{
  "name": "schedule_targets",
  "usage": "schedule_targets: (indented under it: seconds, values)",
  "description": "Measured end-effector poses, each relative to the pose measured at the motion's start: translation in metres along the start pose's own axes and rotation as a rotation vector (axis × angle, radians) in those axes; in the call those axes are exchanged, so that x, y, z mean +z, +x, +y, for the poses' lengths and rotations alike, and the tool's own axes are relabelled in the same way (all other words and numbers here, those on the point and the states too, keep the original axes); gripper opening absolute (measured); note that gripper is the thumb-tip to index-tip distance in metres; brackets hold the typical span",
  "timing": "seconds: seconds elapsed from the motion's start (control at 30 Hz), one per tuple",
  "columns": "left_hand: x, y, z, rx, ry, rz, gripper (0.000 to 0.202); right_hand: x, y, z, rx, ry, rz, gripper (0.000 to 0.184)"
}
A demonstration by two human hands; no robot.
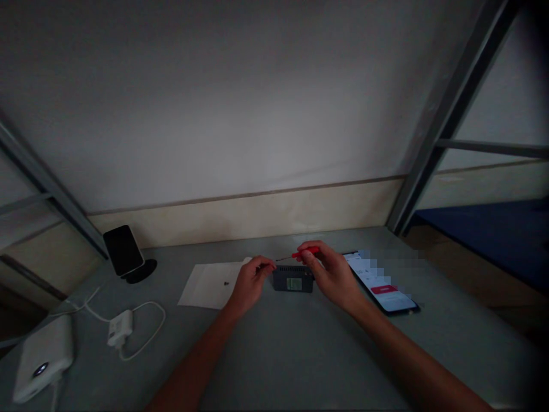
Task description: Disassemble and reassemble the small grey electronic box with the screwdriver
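Observation:
My right hand [330,272] is closed around the red handle of a screwdriver [306,250], its thin shaft pointing left. At the shaft's tip, my left hand [253,280] has its thumb and fingers pinched together; whatever lies between them is too small to make out. Below the screwdriver stands a small dark box [294,279] with slots along its top and a pale label on its front. Left of my left hand, a white sheet of paper [201,286] lies on the table, with a small dark piece [226,283] on it.
At right lies a tablet [381,286] with its screen lit. A phone on a stand [124,252] is at the back left. A white power bank [45,357] and a white adapter [120,328] with looping cables lie at left. Metal posts [450,114] flank the grey table [274,366].

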State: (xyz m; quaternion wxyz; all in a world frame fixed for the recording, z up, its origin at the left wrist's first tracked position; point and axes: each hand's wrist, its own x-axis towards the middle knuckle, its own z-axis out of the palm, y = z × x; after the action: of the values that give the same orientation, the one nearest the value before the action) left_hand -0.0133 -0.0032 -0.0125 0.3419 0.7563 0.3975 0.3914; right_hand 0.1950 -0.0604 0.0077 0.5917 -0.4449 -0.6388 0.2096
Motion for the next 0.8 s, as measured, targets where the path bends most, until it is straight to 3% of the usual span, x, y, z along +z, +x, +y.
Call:
schedule_targets:
  seconds: [0.23, 0.8]
  values:
    - [-0.0004, 0.0020, -0.0003, 0.001, -0.024, 0.025, 0.020, 0.0020, -0.0006, -0.0039, -0.014, -0.084, -0.081, 0.022]
    - [-0.0009, 0.0008, 0.0008, 0.012, -0.007, 0.010, 0.025, 0.0005, -0.0006, -0.0039, -0.042, -0.108, -0.089, 0.024]
